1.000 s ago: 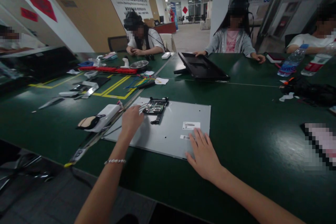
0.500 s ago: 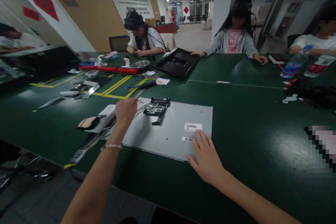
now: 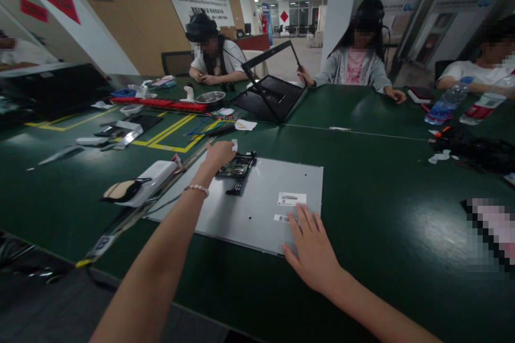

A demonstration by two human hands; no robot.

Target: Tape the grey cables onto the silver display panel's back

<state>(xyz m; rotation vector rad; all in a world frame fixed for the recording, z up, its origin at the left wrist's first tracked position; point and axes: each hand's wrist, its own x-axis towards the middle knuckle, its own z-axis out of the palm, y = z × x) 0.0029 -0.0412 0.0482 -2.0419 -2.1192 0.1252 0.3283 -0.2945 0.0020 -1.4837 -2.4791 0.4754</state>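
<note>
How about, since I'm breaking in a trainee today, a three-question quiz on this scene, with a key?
1. Which thing is the person's right hand resting on?
A) a water bottle
B) the grey panel
C) a notebook

2. True or false: the circuit board on that panel lies nearer the left hand than the right hand.

3. Fill in the colour: a small ____ piece shows at the left hand's grip.

Key:
1. B, the grey panel
2. True
3. white
</note>
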